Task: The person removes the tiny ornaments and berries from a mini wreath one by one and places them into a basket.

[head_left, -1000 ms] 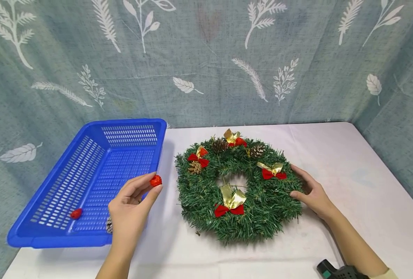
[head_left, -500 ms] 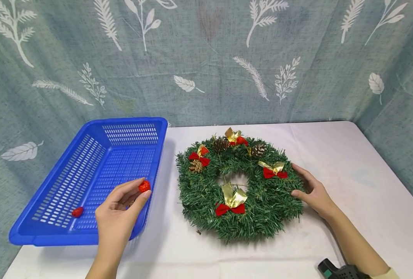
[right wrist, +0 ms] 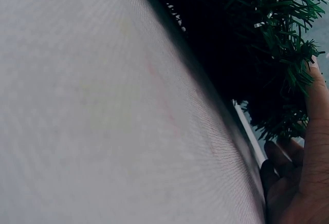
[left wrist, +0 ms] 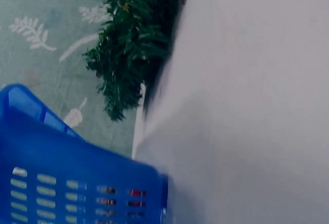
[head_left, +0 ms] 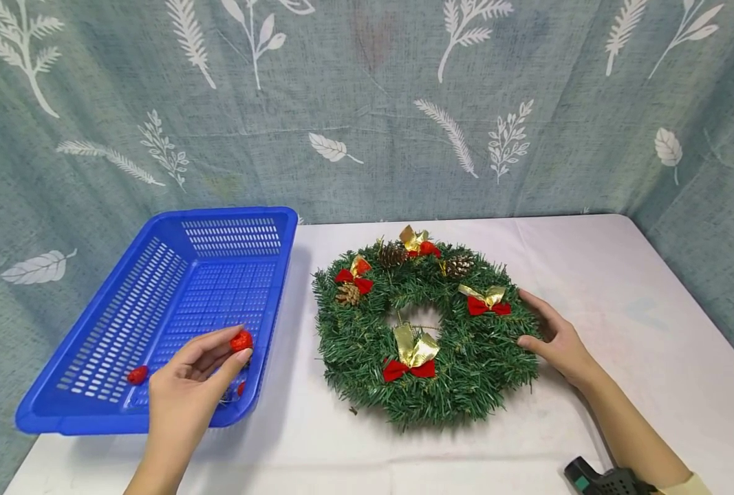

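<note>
Over the near right part of the blue basket (head_left: 32,412), my left hand (head_left: 177,392) pinches a small red textured ornament (head_left: 241,341) between thumb and fingertips. The left wrist view shows the basket (left wrist: 77,157) but not that hand. A green wreath (head_left: 357,350) lies on the table, decorated with red-and-gold bows (head_left: 408,370) and several pine cones (head_left: 393,254). My right hand (head_left: 561,350) grips its right edge, thumb on top and fingers round the outside. In the right wrist view, fingers (right wrist: 282,157) curl under the wreath (right wrist: 277,70).
Inside the basket lies another red ornament (head_left: 137,375); more small pieces (head_left: 241,389) are partly hidden by my left hand. A black device (head_left: 602,478) shows by the right forearm. A patterned curtain (head_left: 367,117) hangs behind the white-covered table (head_left: 639,302).
My left hand has moved left and slightly down over the basket, carrying the red ornament away from the wreath. The right hand and the wreath have stayed in place.
</note>
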Tool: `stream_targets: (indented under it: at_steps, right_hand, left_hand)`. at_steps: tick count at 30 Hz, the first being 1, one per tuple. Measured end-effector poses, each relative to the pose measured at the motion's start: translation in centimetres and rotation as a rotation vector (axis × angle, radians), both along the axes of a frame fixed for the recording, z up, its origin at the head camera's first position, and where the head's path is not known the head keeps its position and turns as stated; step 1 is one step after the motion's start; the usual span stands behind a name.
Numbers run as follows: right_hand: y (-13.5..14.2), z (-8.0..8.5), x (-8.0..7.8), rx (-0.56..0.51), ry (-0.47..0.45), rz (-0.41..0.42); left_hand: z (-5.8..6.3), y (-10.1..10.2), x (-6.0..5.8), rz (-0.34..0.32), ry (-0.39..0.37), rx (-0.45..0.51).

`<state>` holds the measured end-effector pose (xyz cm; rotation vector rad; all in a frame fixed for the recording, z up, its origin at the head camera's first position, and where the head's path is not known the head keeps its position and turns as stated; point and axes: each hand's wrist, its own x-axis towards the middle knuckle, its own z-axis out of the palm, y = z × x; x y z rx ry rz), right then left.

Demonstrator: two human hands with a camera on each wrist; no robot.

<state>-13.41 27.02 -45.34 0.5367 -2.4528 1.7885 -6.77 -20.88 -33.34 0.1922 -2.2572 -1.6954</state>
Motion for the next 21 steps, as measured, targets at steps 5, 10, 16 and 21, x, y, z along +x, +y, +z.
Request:
stream_targets:
  at_steps: [5, 10, 16, 21]
  right_hand:
    - [0.0, 0.0, 0.0, -0.006, -0.004, 0.003]
    - [0.0, 0.0, 0.1, 0.007, -0.010, 0.006]
    - [0.0, 0.0, 0.1, 0.010, -0.015, 0.002]
    - [0.0, 0.0, 0.1, -0.007, -0.018, 0.004]
  left_hand:
    - [0.0, -1.0, 0.0, -0.060, -0.012, -0.136]
    - [-0.2, -2.1, -0.3, -0.106, 0.037, -0.342]
    - [-0.2, -3.1, -0.9, -0.151, 0.023, -0.375]
    - [0.0, -4.0, -1.4, -0.191, -0.077, -0.297]
